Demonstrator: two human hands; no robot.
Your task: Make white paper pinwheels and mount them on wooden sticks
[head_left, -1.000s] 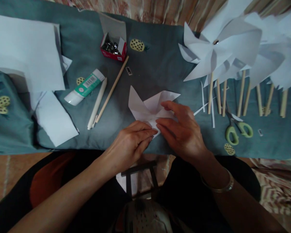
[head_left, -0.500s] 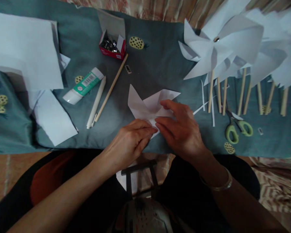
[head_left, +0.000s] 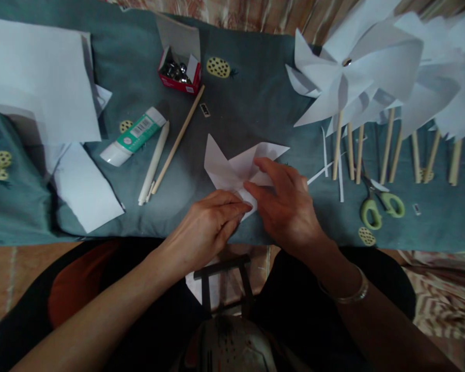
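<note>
A white paper pinwheel [head_left: 220, 170] with folded blades lies on the cloth in front of me. My left hand [head_left: 213, 217] is closed, its fingertips pinching the near blade at the front of the paper. From the right, my right hand [head_left: 284, 201] curves over the pinwheel. Its thumb rests close to the centre and its index finger touches the right-hand blade, with a gap between the two. The hands hide parts of the near and right blades.
Left of the pinwheel lie a wooden stick [head_left: 178, 139], a white rolled stick [head_left: 154, 163], a glue tube [head_left: 134, 137] and paper sheets [head_left: 42, 82]. Behind stands an open box of metal bells [head_left: 178, 72]. Finished pinwheels [head_left: 391, 62], paper strips [head_left: 341, 178] and green-handled scissors [head_left: 371, 213] lie right.
My right thumb has shifted from the near blade up and left toward the pinwheel's centre, baring more of that blade. My left hand keeps its pinch in place.
</note>
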